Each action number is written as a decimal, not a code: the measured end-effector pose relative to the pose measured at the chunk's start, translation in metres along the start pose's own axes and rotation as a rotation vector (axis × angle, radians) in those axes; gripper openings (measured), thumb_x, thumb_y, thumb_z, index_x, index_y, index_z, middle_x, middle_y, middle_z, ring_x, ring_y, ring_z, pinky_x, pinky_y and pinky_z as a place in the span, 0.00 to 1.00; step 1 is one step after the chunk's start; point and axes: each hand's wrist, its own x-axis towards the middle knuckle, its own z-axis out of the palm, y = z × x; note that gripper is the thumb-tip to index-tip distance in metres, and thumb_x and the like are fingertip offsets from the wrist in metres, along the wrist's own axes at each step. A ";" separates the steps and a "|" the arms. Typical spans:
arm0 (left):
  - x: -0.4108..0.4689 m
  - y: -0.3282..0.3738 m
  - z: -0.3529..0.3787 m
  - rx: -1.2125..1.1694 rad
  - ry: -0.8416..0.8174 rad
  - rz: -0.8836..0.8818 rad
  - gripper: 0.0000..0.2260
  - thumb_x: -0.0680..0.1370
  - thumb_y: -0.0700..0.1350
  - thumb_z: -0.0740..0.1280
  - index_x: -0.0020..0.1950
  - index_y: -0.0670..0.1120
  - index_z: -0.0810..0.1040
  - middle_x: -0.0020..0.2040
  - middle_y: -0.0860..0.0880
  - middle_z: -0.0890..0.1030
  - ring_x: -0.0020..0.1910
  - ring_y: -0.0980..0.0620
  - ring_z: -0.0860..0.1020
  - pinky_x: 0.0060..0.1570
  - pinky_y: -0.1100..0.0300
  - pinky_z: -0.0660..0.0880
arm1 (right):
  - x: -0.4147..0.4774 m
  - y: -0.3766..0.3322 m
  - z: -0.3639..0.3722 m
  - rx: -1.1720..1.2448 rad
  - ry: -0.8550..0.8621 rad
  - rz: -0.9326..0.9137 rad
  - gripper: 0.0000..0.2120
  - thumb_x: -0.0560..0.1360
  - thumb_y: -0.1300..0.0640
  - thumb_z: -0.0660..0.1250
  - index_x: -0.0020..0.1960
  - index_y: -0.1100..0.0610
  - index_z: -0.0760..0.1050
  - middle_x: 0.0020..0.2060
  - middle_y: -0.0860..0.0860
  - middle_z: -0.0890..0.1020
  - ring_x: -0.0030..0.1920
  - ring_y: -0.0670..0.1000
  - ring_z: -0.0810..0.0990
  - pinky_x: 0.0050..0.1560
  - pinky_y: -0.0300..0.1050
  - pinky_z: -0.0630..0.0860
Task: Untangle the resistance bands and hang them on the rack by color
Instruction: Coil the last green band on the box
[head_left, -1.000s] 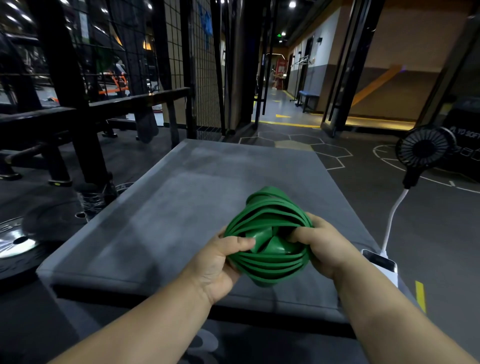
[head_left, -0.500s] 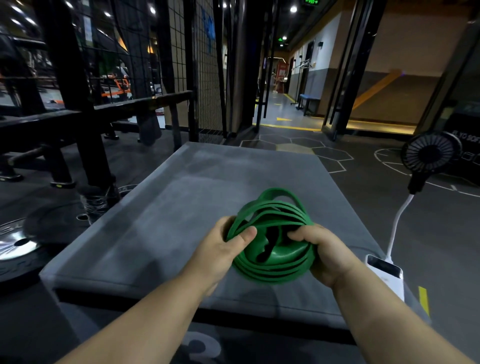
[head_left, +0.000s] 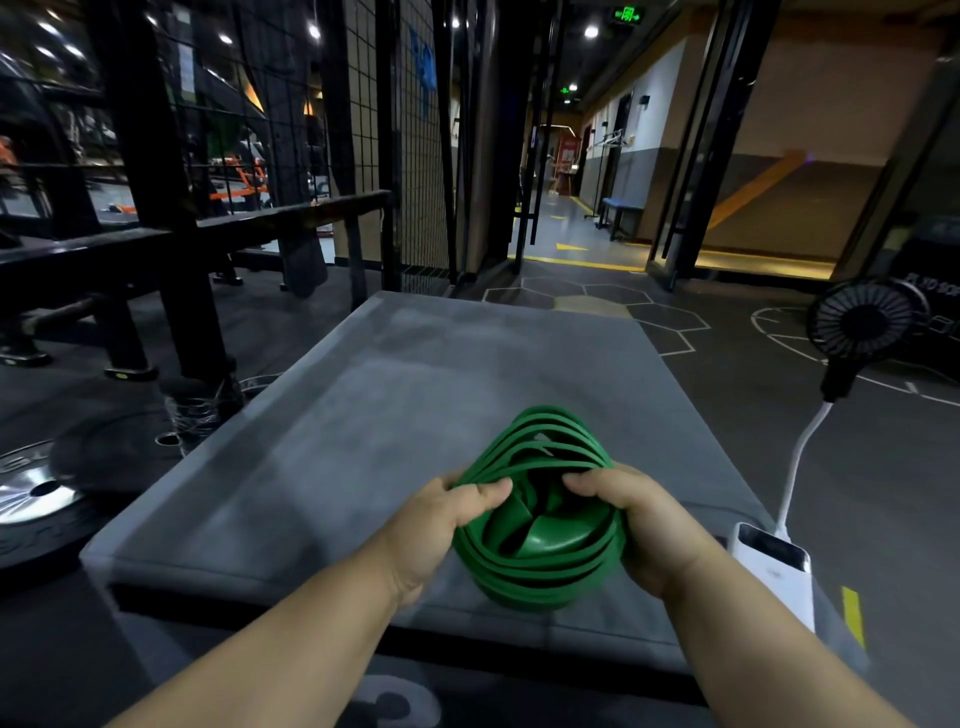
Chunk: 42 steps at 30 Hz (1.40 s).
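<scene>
Resistance bands (head_left: 540, 566): all green, one tangled bundle, held just above the near end of the grey padded box (head_left: 363, 415); we cannot tell whether the bundle touches it. The left hand (head_left: 441, 525) grips the bundle's left side with its thumb laid over the top strands. The right hand (head_left: 649, 525) grips the right side the same way. The two thumbs are near each other but apart.

Writing: we read a large pale "3" (head_left: 395, 701) on the box's front face, cut off by the frame edge. A green exit sign (head_left: 628, 14) hangs at the ceiling, too small to read. Pale letters on the dark panel (head_left: 930, 283) at far right are only partly legible, something like "YO SO". The white power bank (head_left: 774, 566) on the box's right edge shows no readable label. Its white cable (head_left: 795, 467) runs up to a black fan (head_left: 862, 325). A weight plate (head_left: 36, 499) lies on the floor to the left.

Against a second ago, the far loops have fanned out wider and the bundle looks less like a ball. Both hands keep their grip on the same sides. The view has tipped up a little, which brings the exit sign into frame.
</scene>
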 end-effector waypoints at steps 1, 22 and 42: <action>0.000 -0.001 0.001 0.013 0.011 -0.004 0.23 0.67 0.48 0.72 0.58 0.37 0.80 0.54 0.38 0.83 0.55 0.41 0.81 0.60 0.51 0.76 | 0.000 0.000 0.000 -0.010 0.007 0.003 0.27 0.60 0.55 0.74 0.57 0.67 0.80 0.54 0.67 0.82 0.56 0.67 0.80 0.65 0.64 0.72; -0.003 0.002 0.009 -0.038 0.048 0.028 0.23 0.66 0.44 0.77 0.59 0.43 0.76 0.53 0.44 0.84 0.55 0.46 0.81 0.59 0.51 0.77 | -0.003 -0.001 -0.004 0.166 -0.185 0.066 0.36 0.51 0.54 0.82 0.56 0.67 0.80 0.54 0.66 0.82 0.50 0.62 0.83 0.49 0.51 0.81; -0.004 0.003 0.008 -0.228 -0.071 0.048 0.26 0.67 0.37 0.70 0.65 0.35 0.73 0.61 0.30 0.76 0.58 0.35 0.78 0.60 0.43 0.75 | -0.004 -0.004 -0.001 0.049 -0.178 0.020 0.30 0.58 0.57 0.73 0.58 0.68 0.78 0.52 0.67 0.82 0.50 0.63 0.82 0.49 0.51 0.79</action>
